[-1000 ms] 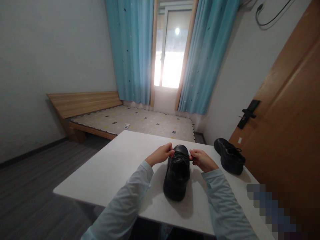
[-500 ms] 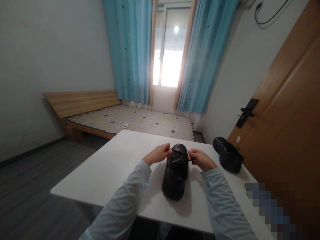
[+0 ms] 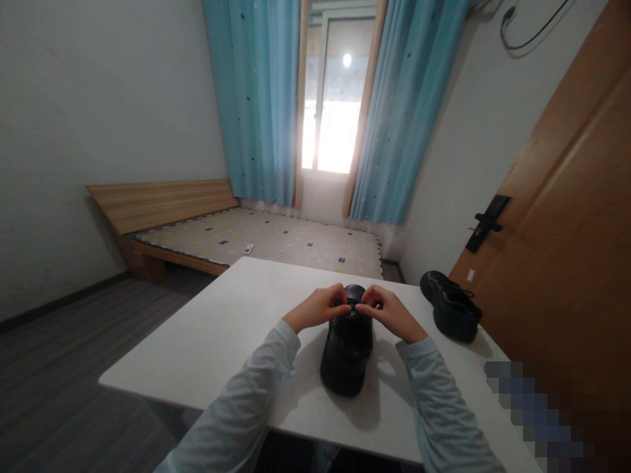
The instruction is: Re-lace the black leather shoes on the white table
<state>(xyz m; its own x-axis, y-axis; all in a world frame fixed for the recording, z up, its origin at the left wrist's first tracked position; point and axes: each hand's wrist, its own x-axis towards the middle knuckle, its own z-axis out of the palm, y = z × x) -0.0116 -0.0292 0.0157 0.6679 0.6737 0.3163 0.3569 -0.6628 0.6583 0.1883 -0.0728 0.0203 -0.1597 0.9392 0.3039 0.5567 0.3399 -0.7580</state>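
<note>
i see the left hand (image 3: 319, 307) and the right hand (image 3: 388, 311) meeting over the black shoe (image 3: 348, 345), fingertips pinched together on its laces. the shoe stands upright mid-table (image 3: 221, 328), heel toward me, glossy and dark. a second black shoe (image 3: 451, 307) sits well apart at the right edge.

Hands drawn together over the shoe

My left hand (image 3: 319, 307) and right hand (image 3: 389, 312) have closed in from 9 and 3 o'clock, fingertips meeting above the black shoe (image 3: 348, 348).
</note>
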